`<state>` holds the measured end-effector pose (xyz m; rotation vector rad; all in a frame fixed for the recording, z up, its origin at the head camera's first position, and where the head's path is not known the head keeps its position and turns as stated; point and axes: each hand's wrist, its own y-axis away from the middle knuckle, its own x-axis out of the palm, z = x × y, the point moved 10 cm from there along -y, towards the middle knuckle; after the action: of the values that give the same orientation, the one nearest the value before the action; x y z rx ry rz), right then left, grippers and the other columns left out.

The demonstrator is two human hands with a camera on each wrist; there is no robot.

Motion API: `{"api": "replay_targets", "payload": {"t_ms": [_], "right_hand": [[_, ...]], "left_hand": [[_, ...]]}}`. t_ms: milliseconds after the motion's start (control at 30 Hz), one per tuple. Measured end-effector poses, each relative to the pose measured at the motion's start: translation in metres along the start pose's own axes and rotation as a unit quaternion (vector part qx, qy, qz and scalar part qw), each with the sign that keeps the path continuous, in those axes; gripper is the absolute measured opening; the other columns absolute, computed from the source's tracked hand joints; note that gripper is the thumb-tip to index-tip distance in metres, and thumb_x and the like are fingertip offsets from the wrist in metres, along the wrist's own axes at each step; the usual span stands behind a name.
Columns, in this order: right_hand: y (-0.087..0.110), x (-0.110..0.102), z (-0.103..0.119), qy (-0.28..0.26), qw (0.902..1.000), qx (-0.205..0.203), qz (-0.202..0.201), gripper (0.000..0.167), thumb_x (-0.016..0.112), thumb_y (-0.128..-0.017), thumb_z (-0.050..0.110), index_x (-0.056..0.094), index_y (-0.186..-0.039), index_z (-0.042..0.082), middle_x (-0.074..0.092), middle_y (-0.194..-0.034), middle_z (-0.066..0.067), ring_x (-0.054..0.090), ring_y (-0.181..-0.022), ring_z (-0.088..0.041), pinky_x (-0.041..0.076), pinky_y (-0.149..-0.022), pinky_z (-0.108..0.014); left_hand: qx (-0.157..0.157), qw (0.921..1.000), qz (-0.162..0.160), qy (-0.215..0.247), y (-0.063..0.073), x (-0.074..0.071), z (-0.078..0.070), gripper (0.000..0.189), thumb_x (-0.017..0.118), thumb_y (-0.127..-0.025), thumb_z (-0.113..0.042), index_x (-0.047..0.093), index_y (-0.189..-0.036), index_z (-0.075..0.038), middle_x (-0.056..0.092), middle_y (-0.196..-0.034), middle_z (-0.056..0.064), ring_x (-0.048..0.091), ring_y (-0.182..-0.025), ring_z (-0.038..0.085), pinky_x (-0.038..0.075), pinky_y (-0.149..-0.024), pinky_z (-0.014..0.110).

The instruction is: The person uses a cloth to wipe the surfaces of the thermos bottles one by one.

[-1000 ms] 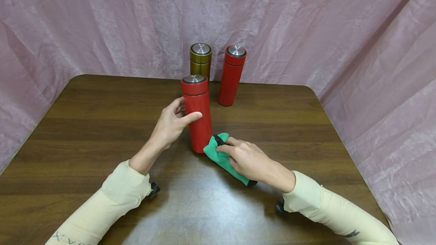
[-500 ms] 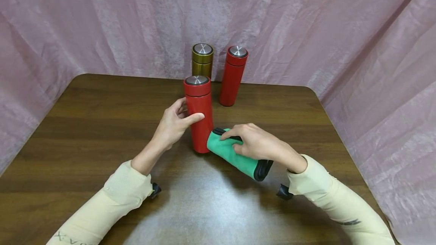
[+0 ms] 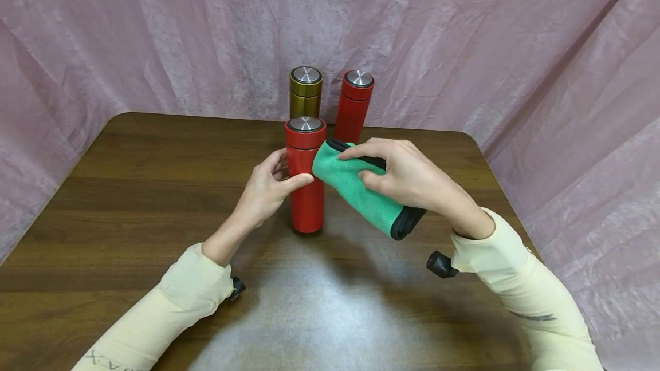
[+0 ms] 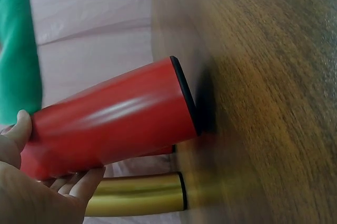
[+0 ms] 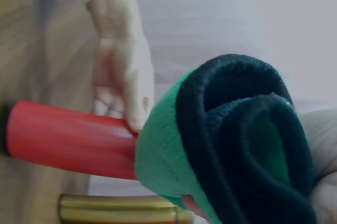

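Note:
My left hand (image 3: 264, 190) grips a red thermos bottle (image 3: 307, 205) from its left side, thumb across the front. The bottle has a silver-topped lid and stands about upright; whether its black base touches the table I cannot tell. A folded green cloth (image 3: 356, 190) with black edging is held by my right hand (image 3: 409, 170), and its left end lies against the bottle's upper right side. In the right wrist view the rolled cloth (image 5: 166, 148) covers the bottle's upper part. The left wrist view shows the bottle's lower body (image 4: 116, 121) and some left fingers curled underneath.
Behind the held bottle stands a gold thermos bottle (image 3: 306, 96), partly hidden. A second red thermos bottle (image 3: 354, 109) is to its right, its lower part behind the cloth and hand. Pink curtains (image 3: 206, 33) hang around the brown wooden table (image 3: 154, 199).
My right hand has raised the cloth from the bottle's base to its upper side, and more of the cloth shows. The gripped bottle has shifted slightly right with my left hand.

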<state>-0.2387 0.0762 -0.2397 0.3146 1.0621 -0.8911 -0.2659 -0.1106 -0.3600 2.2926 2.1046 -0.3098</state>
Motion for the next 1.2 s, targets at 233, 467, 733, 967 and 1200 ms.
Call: {"api": "replay_targets", "payload": {"t_ms": [233,467,733,967,1200], "right_hand": [[-0.002,-0.030,0.013,-0.016,0.9950,-0.020,-0.096,0.041,0.066,-0.093,0.000,0.074,-0.128,0.018,0.072,-0.120,-0.002,0.063,-0.102,-0.017,0.049,-0.084,-0.035],[0.003,-0.033,0.021,-0.044,0.9677,-0.107,-0.224,0.040,0.071,-0.091,-0.004,0.073,-0.128,0.010,0.071,-0.118,-0.004,0.065,-0.107,-0.015,0.052,-0.089,-0.030],[0.006,0.011,0.019,0.018,0.9562,-0.163,-0.243,0.040,0.073,-0.092,-0.004,0.069,-0.131,0.005,0.064,-0.123,-0.016,0.066,-0.105,-0.026,0.060,-0.087,-0.039],[0.004,0.040,0.010,0.043,0.9649,-0.160,-0.204,0.039,0.069,-0.093,-0.005,0.069,-0.131,0.006,0.065,-0.120,-0.012,0.066,-0.101,-0.022,0.060,-0.081,-0.036],[0.007,0.059,0.003,0.058,0.9716,-0.154,-0.170,0.039,0.065,-0.091,-0.008,0.070,-0.128,0.005,0.065,-0.115,-0.011,0.063,-0.092,-0.020,0.058,-0.074,-0.034]], "left_hand": [[-0.009,1.0000,-0.002,0.000,-0.001,-0.002,0.003,0.067,0.081,-0.091,-0.014,0.049,-0.149,-0.004,0.063,-0.135,0.017,0.064,-0.120,0.032,0.053,-0.102,0.046],[-0.014,0.9999,-0.006,-0.001,-0.001,-0.004,0.007,0.066,0.081,-0.091,-0.016,0.049,-0.149,-0.005,0.063,-0.135,0.016,0.063,-0.121,0.031,0.052,-0.104,0.045],[-0.016,0.9998,-0.009,0.002,-0.001,-0.007,0.009,0.066,0.080,-0.093,-0.016,0.049,-0.150,-0.005,0.063,-0.135,0.015,0.063,-0.122,0.031,0.052,-0.104,0.045],[-0.014,0.9997,-0.011,0.014,-0.002,-0.010,0.010,0.067,0.079,-0.092,-0.016,0.048,-0.150,-0.005,0.063,-0.135,0.015,0.064,-0.121,0.031,0.052,-0.104,0.044],[-0.019,0.9995,-0.016,0.022,-0.003,-0.012,0.012,0.065,0.077,-0.093,-0.013,0.047,-0.150,-0.002,0.061,-0.137,0.019,0.062,-0.124,0.033,0.051,-0.105,0.046]]}}
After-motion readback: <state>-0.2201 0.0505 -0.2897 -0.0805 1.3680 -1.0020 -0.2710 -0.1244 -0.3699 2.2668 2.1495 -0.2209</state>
